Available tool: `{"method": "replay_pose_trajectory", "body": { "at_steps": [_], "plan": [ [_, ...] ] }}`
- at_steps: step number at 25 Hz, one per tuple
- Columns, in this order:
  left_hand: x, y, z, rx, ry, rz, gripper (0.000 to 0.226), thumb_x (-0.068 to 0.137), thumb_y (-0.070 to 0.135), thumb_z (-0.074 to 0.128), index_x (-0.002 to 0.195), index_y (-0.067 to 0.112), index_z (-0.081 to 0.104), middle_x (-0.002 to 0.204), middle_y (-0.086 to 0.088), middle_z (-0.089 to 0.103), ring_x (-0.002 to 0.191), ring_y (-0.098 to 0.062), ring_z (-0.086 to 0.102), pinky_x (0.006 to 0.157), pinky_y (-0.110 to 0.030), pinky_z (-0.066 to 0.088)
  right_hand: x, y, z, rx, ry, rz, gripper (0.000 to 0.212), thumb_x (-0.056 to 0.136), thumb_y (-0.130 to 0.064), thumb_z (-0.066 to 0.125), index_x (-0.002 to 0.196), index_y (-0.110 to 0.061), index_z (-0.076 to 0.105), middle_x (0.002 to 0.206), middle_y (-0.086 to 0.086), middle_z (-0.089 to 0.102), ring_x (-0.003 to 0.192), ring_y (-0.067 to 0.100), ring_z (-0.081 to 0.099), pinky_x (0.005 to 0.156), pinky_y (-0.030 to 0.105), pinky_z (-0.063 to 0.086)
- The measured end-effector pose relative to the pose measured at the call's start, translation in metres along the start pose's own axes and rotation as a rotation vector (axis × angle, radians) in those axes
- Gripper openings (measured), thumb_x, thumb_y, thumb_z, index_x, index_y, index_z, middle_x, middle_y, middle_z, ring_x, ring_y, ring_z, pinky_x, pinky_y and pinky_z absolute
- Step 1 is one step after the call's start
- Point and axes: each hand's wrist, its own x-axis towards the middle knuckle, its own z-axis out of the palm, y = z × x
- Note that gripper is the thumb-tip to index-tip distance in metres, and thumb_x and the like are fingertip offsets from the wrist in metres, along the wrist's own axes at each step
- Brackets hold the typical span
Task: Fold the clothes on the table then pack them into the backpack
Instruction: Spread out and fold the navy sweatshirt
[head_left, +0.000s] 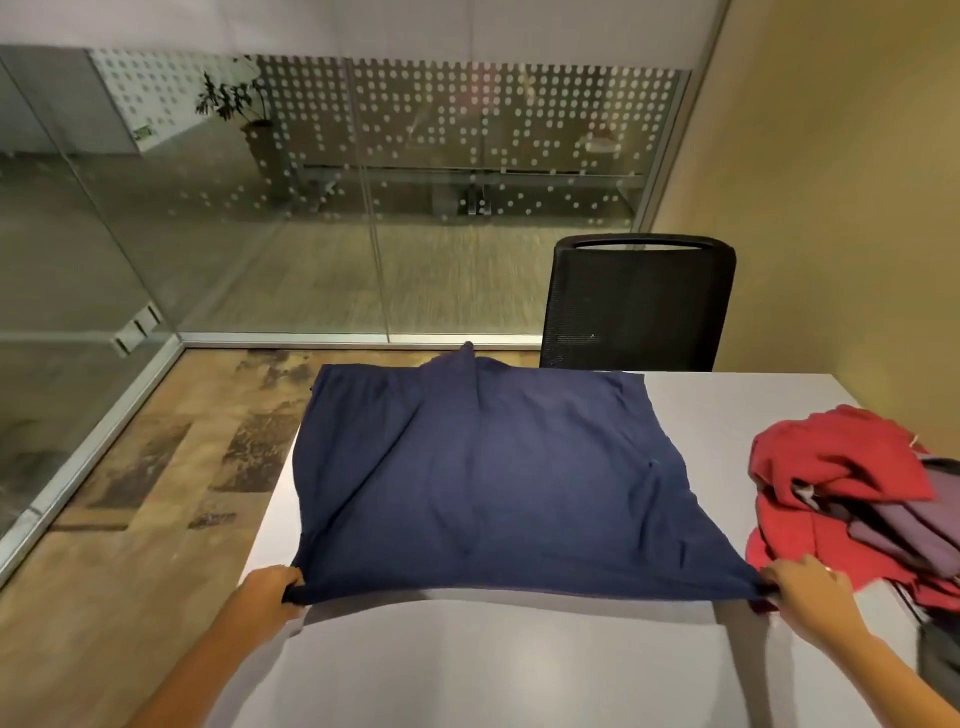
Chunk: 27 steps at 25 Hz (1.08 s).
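Navy garment (483, 478): soft knit cloth, roughly square, lightly creased, spread over the counter's far and left part, near edge lifted.
Left hand (272, 587): fingers curled round the near left corner.
Right hand (808, 590): pinching the near right corner.
Counter (519, 670): smooth, pale grey, matte.
Clothes pile (852, 493): rumpled red and purple fabric at the right edge.
Chair (639, 306): black mesh back, behind the counter.

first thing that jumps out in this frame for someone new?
The navy garment spread over the middle of the grey table, its near corners pinched by the left hand and right hand. Next, the pile of red and purple clothes at the table's right edge. Behind the table stands a black mesh chair.
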Motion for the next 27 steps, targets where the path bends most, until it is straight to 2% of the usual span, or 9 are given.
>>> {"method": "replay_pose_trajectory", "body": {
  "at_steps": [2, 4, 7, 11, 16, 20, 22, 25, 27],
  "plan": [
    [-0.017, 0.004, 0.015, 0.004, -0.043, -0.03, 0.017, 0.066, 0.018, 0.068, 0.066, 0.024, 0.053, 0.077, 0.005, 0.063, 0.074, -0.015, 0.062, 0.061, -0.021, 0.043, -0.017, 0.004, 0.015, -0.053, -0.048, -0.003, 0.021, 0.089, -0.031, 0.046, 0.097, -0.044, 0.059, 0.092, -0.013, 0.06, 0.108, 0.012, 0.052, 0.069, 0.028, 0.028],
    [-0.037, 0.004, 0.035, -0.023, -0.057, -0.061, 0.019, 0.073, 0.018, 0.07, 0.075, 0.025, 0.052, 0.083, 0.004, 0.062, 0.075, -0.014, 0.06, 0.064, -0.02, 0.042, -0.036, 0.01, 0.033, -0.161, -0.099, -0.007, 0.027, 0.089, -0.029, 0.044, 0.107, -0.042, 0.059, 0.102, -0.012, 0.062, 0.111, 0.012, 0.052, 0.07, 0.028, 0.029],
    [-0.072, 0.0, 0.065, -0.107, -0.047, -0.098, 0.016, 0.083, 0.018, 0.067, 0.083, 0.024, 0.053, 0.086, 0.004, 0.062, 0.073, -0.014, 0.059, 0.066, -0.02, 0.042, -0.066, 0.017, 0.055, -0.231, -0.138, 0.041, 0.028, 0.088, -0.028, 0.045, 0.107, -0.043, 0.06, 0.076, -0.009, 0.048, 0.103, 0.011, 0.051, 0.067, 0.027, 0.03],
    [-0.113, -0.011, 0.098, -0.195, 0.008, -0.163, 0.007, 0.085, 0.018, 0.066, 0.084, 0.02, 0.059, 0.079, 0.003, 0.064, 0.067, -0.017, 0.059, 0.061, -0.021, 0.042, -0.106, 0.024, 0.077, -0.243, -0.177, 0.111, 0.026, 0.09, -0.03, 0.044, 0.104, -0.043, 0.062, 0.065, -0.009, 0.037, 0.086, 0.013, 0.043, 0.067, 0.026, 0.031],
    [-0.161, -0.03, 0.128, -0.169, -0.132, -0.122, 0.008, 0.082, 0.024, 0.068, 0.085, 0.022, 0.062, 0.082, 0.01, 0.065, 0.074, -0.014, 0.063, 0.066, -0.018, 0.046, -0.151, 0.037, 0.099, -0.216, -0.239, 0.202, 0.025, 0.09, -0.031, 0.044, 0.102, -0.04, 0.064, 0.069, -0.01, 0.044, 0.081, 0.014, 0.041, 0.069, 0.025, 0.035],
    [-0.189, -0.031, 0.148, -0.17, -0.145, -0.089, 0.017, 0.083, 0.03, 0.069, 0.095, 0.028, 0.058, 0.098, 0.01, 0.063, 0.084, -0.011, 0.062, 0.074, -0.018, 0.047, -0.17, 0.041, 0.114, -0.163, -0.239, 0.248, 0.026, 0.088, -0.03, 0.045, 0.105, -0.034, 0.065, 0.076, -0.009, 0.051, 0.079, 0.016, 0.044, 0.068, 0.025, 0.036],
    [-0.197, -0.029, 0.154, -0.222, -0.144, -0.127, 0.021, 0.083, 0.041, 0.068, 0.096, 0.031, 0.055, 0.099, 0.013, 0.06, 0.086, -0.01, 0.061, 0.072, -0.02, 0.046, -0.171, 0.035, 0.114, -0.183, -0.232, 0.26, 0.027, 0.088, -0.027, 0.046, 0.108, -0.03, 0.065, 0.079, -0.008, 0.053, 0.081, 0.016, 0.047, 0.068, 0.023, 0.037],
    [-0.2, -0.023, 0.153, -0.293, -0.061, -0.149, 0.028, 0.087, 0.058, 0.056, 0.083, 0.03, 0.059, 0.085, 0.014, 0.061, 0.077, -0.01, 0.061, 0.065, -0.022, 0.045, -0.165, 0.02, 0.108, -0.259, -0.208, 0.239, 0.029, 0.088, -0.021, 0.045, 0.107, -0.031, 0.065, 0.078, -0.009, 0.047, 0.088, 0.015, 0.053, 0.067, 0.02, 0.035],
    [-0.198, -0.018, 0.152, -0.334, 0.059, -0.132, 0.037, 0.093, 0.049, 0.052, 0.068, 0.023, 0.059, 0.067, 0.007, 0.061, 0.065, -0.012, 0.06, 0.058, -0.023, 0.045, -0.161, 0.006, 0.103, -0.186, -0.132, 0.215, 0.028, 0.088, -0.019, 0.046, 0.104, -0.031, 0.067, 0.083, -0.009, 0.054, 0.08, 0.019, 0.048, 0.064, 0.023, 0.037]
  ]
}}
